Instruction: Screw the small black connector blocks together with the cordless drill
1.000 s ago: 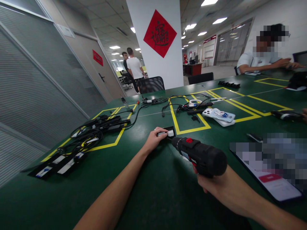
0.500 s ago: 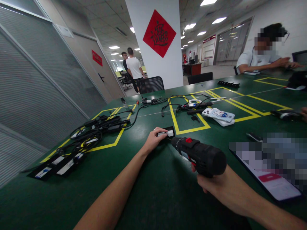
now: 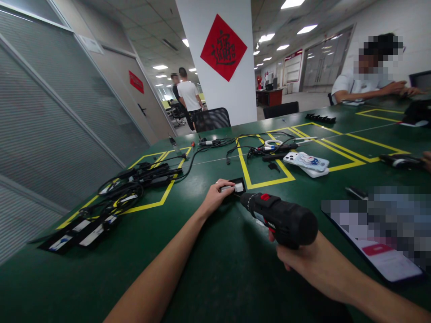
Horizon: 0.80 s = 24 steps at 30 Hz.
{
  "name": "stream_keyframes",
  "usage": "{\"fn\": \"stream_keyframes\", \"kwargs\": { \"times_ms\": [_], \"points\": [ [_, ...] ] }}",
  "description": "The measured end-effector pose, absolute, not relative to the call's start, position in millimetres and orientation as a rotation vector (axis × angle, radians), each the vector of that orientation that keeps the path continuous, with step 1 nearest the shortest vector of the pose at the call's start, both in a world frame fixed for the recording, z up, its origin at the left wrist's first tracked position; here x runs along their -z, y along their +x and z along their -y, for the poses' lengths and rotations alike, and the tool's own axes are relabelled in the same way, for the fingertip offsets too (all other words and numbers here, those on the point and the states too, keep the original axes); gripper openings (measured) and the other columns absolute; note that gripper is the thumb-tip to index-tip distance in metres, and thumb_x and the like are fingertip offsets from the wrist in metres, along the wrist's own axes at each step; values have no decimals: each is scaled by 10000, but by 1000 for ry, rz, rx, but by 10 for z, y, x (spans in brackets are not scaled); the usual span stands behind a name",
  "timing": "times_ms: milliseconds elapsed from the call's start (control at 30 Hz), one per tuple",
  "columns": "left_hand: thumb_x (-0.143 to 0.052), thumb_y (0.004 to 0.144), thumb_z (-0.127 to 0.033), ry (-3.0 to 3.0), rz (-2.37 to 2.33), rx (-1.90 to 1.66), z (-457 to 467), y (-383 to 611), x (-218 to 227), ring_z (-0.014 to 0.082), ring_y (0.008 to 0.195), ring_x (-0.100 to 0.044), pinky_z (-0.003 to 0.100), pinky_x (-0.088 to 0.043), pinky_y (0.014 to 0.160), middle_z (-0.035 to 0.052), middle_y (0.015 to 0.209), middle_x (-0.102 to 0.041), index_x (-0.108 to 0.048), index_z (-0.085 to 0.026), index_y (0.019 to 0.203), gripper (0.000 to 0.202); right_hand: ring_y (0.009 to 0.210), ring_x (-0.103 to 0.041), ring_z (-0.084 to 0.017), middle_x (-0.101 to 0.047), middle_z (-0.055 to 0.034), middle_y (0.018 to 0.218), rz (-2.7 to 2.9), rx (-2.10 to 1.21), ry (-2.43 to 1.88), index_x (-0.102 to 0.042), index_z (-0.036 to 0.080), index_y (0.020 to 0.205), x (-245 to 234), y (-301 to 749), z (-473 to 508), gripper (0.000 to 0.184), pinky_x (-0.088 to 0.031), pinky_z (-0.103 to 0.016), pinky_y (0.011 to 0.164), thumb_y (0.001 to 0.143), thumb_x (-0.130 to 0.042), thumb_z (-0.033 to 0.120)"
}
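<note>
My right hand (image 3: pixel 296 264) is wrapped round the grip of a black cordless drill (image 3: pixel 279 217) with red details. The drill lies level, its chuck pointing left and away from me. Its thin bit ends beside a small flat black piece (image 3: pixel 241 180) that bears a white block (image 3: pixel 238 187). Thumb and fingers of my left hand (image 3: pixel 217 195) close on this piece and press it against the green table (image 3: pixel 208 251). The far end of the bit is too small to tell whether it touches the piece.
Bundled black cables (image 3: pixel 134 184) and flat black pieces with white labels (image 3: pixel 90 235) lie at left. Further back are a white tape roll (image 3: pixel 273 142) and phones (image 3: pixel 306 161). A tablet (image 3: pixel 390 255) lies at right. A person (image 3: pixel 367 85) sits across the table.
</note>
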<state>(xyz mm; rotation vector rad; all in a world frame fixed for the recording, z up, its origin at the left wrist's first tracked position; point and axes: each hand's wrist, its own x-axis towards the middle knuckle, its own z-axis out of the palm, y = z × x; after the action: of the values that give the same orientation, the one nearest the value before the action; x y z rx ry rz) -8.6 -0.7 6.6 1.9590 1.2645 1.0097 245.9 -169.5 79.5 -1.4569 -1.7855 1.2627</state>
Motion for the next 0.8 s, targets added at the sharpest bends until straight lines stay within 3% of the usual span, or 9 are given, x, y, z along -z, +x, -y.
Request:
{"fn": "stream_keyframes", "kwargs": {
  "times_ms": [333, 633, 800],
  "points": [
    [-553, 792, -399, 1959, -1267, -1026, -4, -78, -61, 202, 971, -546, 334, -404, 902, 64, 1008, -595, -667, -192, 977, 300, 529, -466, -112, -514, 50, 565, 1780, -1271, -1483, -528, 191, 769, -847, 2450, 1692, 53, -345, -221, 479, 754, -486, 163],
    [-553, 799, -395, 1974, -1236, -1034, -3, -92, -42, 199, 973, -545, 335, -400, 906, 62, 1005, -590, -660, -192, 988, 297, 591, -521, -130, -550, 36, 652, 1745, -1287, -1456, -532, 198, 872, -817, 2458, 1705, 126, -384, -236, 529, 760, -485, 164],
    [-552, 797, -395, 1972, -1241, -1038, -2, -87, -47, 200, 977, -545, 346, -394, 924, 62, 1004, -592, -662, -193, 979, 293, 574, -495, -122, -524, 47, 614, 1722, -1327, -1456, -538, 191, 821, -847, 2473, 1707, 80, -377, -233, 532, 760, -491, 168]
  ]
}}
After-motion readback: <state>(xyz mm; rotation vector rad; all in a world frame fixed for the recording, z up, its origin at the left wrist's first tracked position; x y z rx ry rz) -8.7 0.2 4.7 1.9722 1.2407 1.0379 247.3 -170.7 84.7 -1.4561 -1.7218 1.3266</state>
